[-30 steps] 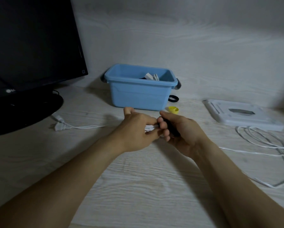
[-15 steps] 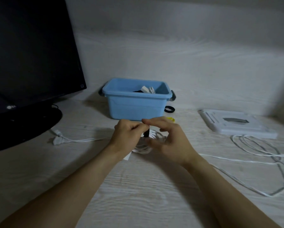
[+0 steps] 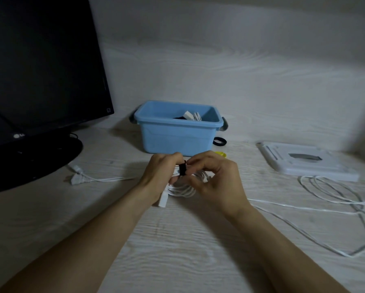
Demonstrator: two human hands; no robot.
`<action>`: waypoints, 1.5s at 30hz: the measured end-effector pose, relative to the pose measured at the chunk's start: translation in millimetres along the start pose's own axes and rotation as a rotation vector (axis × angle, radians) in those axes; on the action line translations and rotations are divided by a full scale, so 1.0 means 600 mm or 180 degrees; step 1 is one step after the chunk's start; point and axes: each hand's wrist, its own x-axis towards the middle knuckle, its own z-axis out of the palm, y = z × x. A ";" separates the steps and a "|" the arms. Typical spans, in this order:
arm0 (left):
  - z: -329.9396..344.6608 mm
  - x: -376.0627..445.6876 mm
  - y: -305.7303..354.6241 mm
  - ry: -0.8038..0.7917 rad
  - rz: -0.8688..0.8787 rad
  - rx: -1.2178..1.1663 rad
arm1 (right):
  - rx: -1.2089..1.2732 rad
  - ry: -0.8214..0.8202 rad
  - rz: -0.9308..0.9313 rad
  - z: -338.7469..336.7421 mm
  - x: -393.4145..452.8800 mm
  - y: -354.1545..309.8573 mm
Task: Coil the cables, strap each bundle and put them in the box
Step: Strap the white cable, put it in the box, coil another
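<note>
Landmark: blue box [image 3: 178, 134], at the back centre of the pale wood-grain desk [image 3: 177, 246].

Far left of the box: black monitor [image 3: 39, 77] on its round stand. Between the stand and the box, nearer the desk's front, a white plug [image 3: 78, 178] lies flat; its cord runs right toward the hands.

Inside the box: white cable ends and something dark, details unclear.

Just in front of the box: left hand [image 3: 162, 178] curled round a white coiled cable bundle [image 3: 183, 187], fingertips at the black strap [image 3: 182, 169] wrapped over the coil's top. A white connector [image 3: 163, 198] hangs from the bundle below this hand. Right hand [image 3: 215, 180] pinches the same strap from the other side, thumb and forefinger closed on it. Bundle is held just above the desk.

At the box's right foot: a black strap ring [image 3: 219, 141] and, nearer the hands, a yellow object [image 3: 221, 154], mostly hidden.

Well right of the box: flat white lid [image 3: 304, 161]; in front of it a loose white cable [image 3: 333, 199] sprawls in uncoiled loops.
</note>
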 end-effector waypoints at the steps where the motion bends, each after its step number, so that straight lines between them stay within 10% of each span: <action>1: 0.002 0.002 0.000 -0.0015 -0.0035 -0.0068 | -0.0009 0.0039 -0.0029 0.000 -0.001 0.002; 20: -0.004 0.004 -0.009 -0.0761 0.0579 0.0553 | 0.0328 -0.0104 0.0389 -0.028 0.008 0.011; 26: 0.006 0.003 -0.011 -0.0481 0.0435 0.0326 | -0.0303 -0.0827 -0.0017 -0.025 0.006 0.009; 33: -0.002 0.014 -0.010 -0.0070 0.0290 0.0111 | -0.1338 0.0501 -0.0115 0.000 0.004 -0.009; 38: -0.001 0.009 -0.010 0.0069 0.0647 0.0864 | -0.2246 0.0201 0.0003 0.018 -0.004 -0.022; 45: -0.003 0.010 -0.004 0.0170 0.0631 0.0832 | -0.1108 -0.0184 0.0208 0.020 -0.004 -0.011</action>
